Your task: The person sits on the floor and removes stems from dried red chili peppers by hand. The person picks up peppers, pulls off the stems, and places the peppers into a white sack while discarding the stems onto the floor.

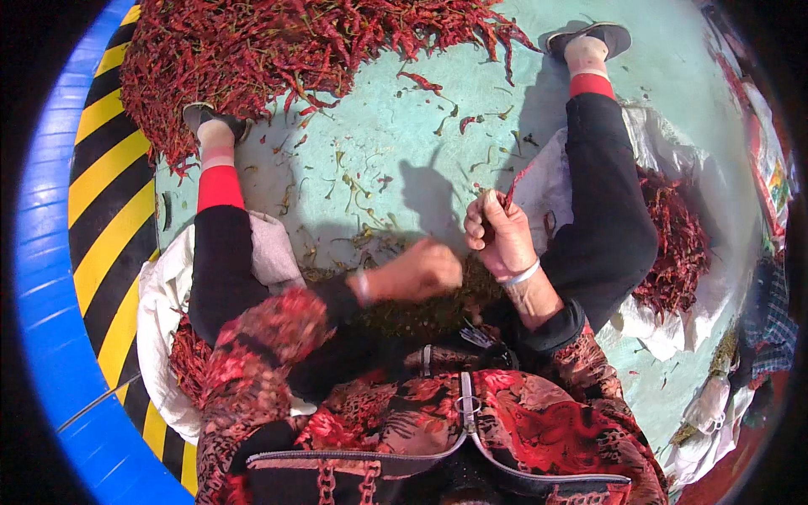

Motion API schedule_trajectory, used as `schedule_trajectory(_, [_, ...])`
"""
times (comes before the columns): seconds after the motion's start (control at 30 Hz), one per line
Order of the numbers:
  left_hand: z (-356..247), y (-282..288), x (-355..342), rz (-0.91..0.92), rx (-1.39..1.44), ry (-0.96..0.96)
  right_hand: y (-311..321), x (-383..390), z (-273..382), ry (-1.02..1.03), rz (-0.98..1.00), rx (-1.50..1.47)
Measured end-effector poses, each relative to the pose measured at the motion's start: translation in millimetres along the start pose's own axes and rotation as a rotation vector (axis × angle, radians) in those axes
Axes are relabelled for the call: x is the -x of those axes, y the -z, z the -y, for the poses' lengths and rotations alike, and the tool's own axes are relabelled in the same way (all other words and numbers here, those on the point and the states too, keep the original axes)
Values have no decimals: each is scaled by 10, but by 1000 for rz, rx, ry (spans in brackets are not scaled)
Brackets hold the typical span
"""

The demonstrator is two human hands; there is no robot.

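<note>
My right hand (507, 234) is closed, with thumb and fingers pinching a dried red chili pepper (512, 189) that points up and away from me. Left of it, my left hand (414, 271) is blurred by motion, its fingers curled in. What those fingers hold, if anything, I cannot make out. Below both hands, between my legs, lies a dark heap of stems and bits (421, 316). Loose chili stems (358, 194) are strewn over the pale green floor (379, 109) ahead.
A large heap of dried red chilies (252, 59) spreads at the far left. White sacks holding chilies lie beside each leg: right sack (665, 139), left sack (160, 337). A yellow-black striped edge (101, 194) and a blue surface (50, 278) run along the left.
</note>
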State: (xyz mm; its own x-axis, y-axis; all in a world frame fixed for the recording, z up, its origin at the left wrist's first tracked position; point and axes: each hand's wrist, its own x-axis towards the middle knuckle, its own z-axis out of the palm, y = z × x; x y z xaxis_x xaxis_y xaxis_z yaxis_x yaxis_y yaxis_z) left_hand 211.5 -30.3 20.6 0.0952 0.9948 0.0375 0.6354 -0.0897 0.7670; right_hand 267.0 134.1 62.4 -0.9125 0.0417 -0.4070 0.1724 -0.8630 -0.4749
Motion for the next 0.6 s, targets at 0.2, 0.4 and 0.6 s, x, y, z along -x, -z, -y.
schedule_trajectory(0.2, [542,816,-465,-736,-235,591,-104,-62,-44,-59,-21,53])
schedule_trajectory(0.4, [1357,760,-911,-785,-424,833,70,-130,2,47,-131,115])
schedule_trajectory(0.6, [151,593,-458,-872,-25,576,123,-269,-63,234,-210,345])
